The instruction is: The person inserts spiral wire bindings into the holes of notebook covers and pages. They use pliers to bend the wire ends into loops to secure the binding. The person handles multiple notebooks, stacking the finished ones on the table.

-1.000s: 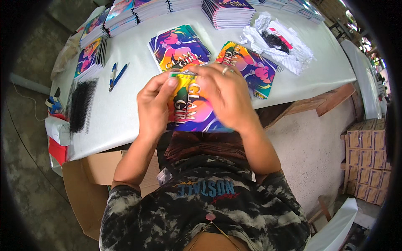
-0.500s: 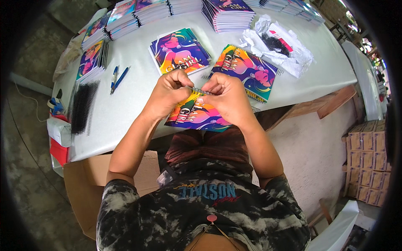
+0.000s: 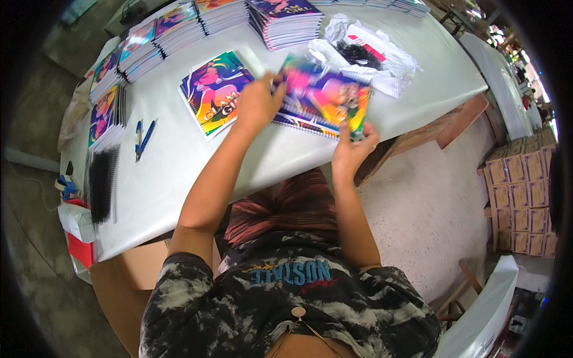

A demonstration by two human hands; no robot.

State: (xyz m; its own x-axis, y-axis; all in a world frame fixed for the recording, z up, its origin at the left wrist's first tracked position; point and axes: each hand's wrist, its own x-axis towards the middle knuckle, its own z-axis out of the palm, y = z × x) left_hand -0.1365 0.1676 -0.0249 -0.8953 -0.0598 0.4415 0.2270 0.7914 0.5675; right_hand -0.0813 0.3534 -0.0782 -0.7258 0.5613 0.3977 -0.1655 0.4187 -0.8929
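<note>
Both hands grip a spiral notebook [image 3: 327, 89] with a colourful illustrated cover, blurred by motion. My left hand [image 3: 260, 102] is closed at its left edge, and my right hand [image 3: 354, 150] pinches its lower right corner. Beneath it, a spiral-bound notebook [image 3: 298, 121] shows only a coiled edge and a strip of cover. Left of my left hand lies a small pile of similar notebooks [image 3: 206, 89], slightly fanned. My left hand's fingertips are partly smeared.
Notebook stacks [image 3: 283, 27] line the table's [image 3: 173, 185] far side. Crumpled paper [image 3: 391, 74] holds black coils [image 3: 361, 55]. Blue pen-like tools [image 3: 143, 140] and a bundle of black spiral coils [image 3: 102, 185] lie left. A cardboard box [image 3: 128, 298] stands below; stacked cartons [image 3: 520, 194] stand right.
My hands have moved forward from the table's near edge and spread apart. The notebook has gone with them and turned, now over the notebooks at the right. The view has shifted too.
</note>
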